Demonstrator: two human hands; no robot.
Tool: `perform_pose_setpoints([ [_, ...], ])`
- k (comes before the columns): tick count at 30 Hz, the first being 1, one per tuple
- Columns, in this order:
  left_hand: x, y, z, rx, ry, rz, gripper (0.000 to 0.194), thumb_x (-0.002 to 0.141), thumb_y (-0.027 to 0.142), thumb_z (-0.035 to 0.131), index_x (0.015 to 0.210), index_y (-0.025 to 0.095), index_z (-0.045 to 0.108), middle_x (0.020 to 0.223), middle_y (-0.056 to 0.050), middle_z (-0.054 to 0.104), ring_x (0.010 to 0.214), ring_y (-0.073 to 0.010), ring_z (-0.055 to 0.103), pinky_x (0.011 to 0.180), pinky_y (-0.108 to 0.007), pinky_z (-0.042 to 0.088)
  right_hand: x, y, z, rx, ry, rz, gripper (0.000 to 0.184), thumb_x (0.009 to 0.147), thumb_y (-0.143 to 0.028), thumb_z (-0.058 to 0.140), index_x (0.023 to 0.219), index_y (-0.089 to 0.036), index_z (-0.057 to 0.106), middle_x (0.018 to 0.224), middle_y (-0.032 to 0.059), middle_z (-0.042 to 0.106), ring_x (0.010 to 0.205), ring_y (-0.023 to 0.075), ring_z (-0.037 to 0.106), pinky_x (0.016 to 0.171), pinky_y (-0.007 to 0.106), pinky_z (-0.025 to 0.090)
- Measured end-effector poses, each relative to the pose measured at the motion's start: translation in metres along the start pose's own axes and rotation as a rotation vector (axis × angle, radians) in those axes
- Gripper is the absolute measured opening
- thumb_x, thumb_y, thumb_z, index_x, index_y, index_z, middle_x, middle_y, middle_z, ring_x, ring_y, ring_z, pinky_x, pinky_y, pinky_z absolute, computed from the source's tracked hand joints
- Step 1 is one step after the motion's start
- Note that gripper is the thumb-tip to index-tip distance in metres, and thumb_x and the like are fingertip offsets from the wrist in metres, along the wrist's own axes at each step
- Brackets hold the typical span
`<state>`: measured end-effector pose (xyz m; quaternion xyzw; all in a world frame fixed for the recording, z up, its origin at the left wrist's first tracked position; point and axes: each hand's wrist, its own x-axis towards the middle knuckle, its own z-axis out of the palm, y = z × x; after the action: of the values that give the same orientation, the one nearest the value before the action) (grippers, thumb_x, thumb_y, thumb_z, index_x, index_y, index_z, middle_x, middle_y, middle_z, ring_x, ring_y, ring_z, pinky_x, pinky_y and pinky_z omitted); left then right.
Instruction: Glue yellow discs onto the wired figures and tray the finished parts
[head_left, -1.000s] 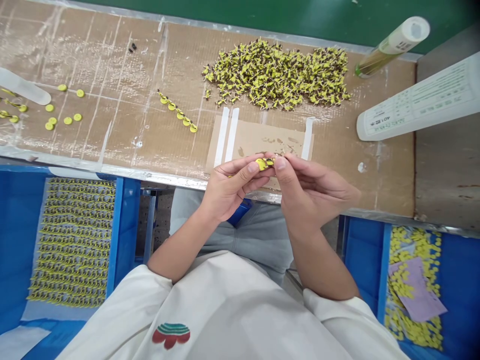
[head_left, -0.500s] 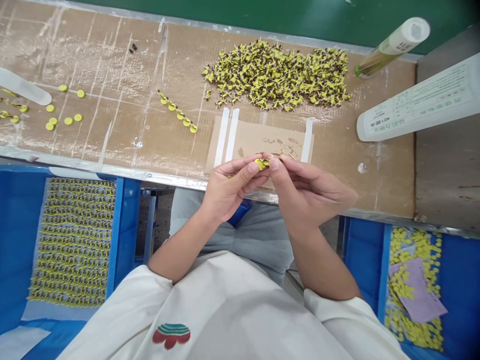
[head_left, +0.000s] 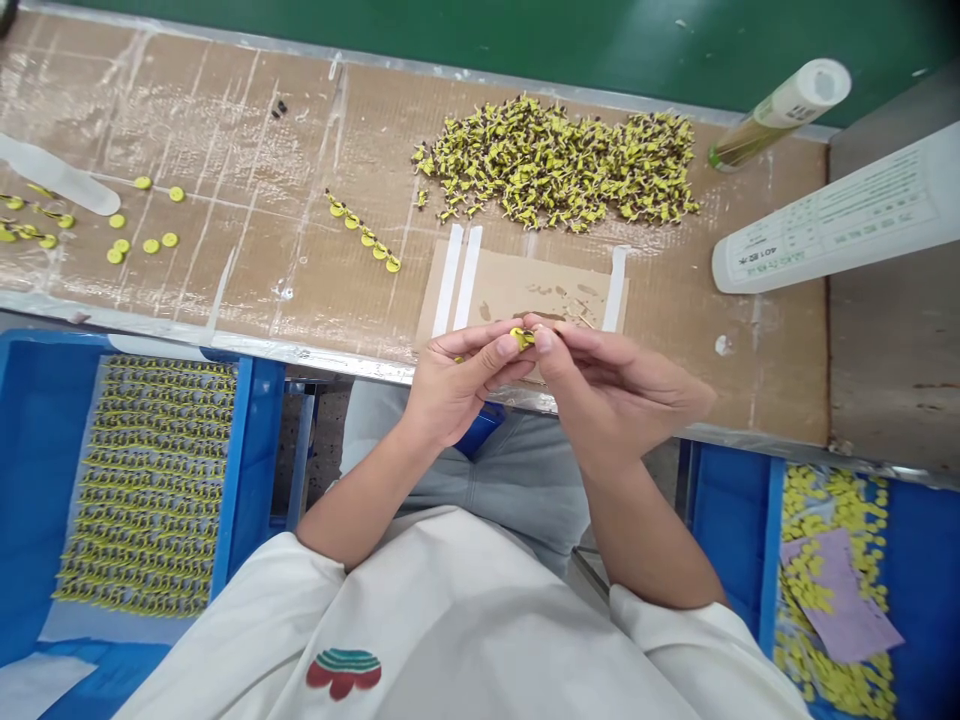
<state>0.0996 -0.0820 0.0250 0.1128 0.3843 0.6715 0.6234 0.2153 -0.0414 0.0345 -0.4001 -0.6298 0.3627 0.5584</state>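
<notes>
Between my two hands, over the table's front edge, is a small yellow piece with dark parts. My left hand pinches it between thumb and fingers. My right hand is closed at its other side, thumb and index finger pressed against the small figure end, partly hidden by the fingertips. Just behind the hands lies a cardboard sheet with white tape strips and brown glue-like stains. Farther back spreads a heap of small yellow and dark figures. A slanting row of joined yellow discs with dark figures rests left of the sheet.
Loose yellow discs lie at the left, near a white bottle tip. A large white bottle and a clear tube of sticks stand right. Blue bins flank me, one with finished-looking rows, one with yellow discs.
The camera view has shifted slightly, so the table items appear a little lower and farther right. Both hands keep hold of the small yellow piece, with only slight finger movement.
</notes>
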Motion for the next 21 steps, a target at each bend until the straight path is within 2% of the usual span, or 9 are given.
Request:
perform_pose_setpoints([
  [7, 0.0, 0.001, -0.004, -0.026, 0.002, 0.061, 0.019, 0.069, 0.032, 0.088, 0.085, 0.023, 0.081, 0.096, -0.002, 0.08, 0.09, -0.0181, 0.076, 0.084, -0.027, 0.063, 0.006, -0.003, 0.003, 0.045, -0.044, 0.01, 0.013, 0.076, -0.021, 0.083, 0.088, -0.024, 0.077, 0.093, 0.0021, 0.078, 0.086, 0.0215, 0.075, 0.085, 0.041, 0.065],
  [15, 0.0, 0.005, -0.006, -0.039, 0.084, 0.06, 0.025, 0.064, 0.033, 0.09, 0.081, 0.018, 0.081, 0.091, -0.004, 0.08, 0.086, -0.0191, 0.076, 0.083, -0.028, 0.063, 0.01, -0.009, 0.011, 0.091, -0.056, 0.074, 0.012, 0.075, -0.018, 0.083, 0.085, -0.021, 0.077, 0.084, 0.0003, 0.077, 0.072, 0.0169, 0.074, 0.067, 0.03, 0.065],
  [21, -0.002, 0.01, -0.01, -0.039, 0.074, 0.079, 0.025, 0.068, 0.033, 0.088, 0.087, 0.018, 0.081, 0.09, -0.004, 0.079, 0.082, -0.0169, 0.076, 0.082, -0.027, 0.062, 0.01, -0.013, 0.018, 0.05, -0.045, 0.065, 0.013, 0.074, -0.02, 0.084, 0.085, -0.021, 0.077, 0.085, 0.0002, 0.077, 0.074, 0.0179, 0.074, 0.071, 0.032, 0.065],
])
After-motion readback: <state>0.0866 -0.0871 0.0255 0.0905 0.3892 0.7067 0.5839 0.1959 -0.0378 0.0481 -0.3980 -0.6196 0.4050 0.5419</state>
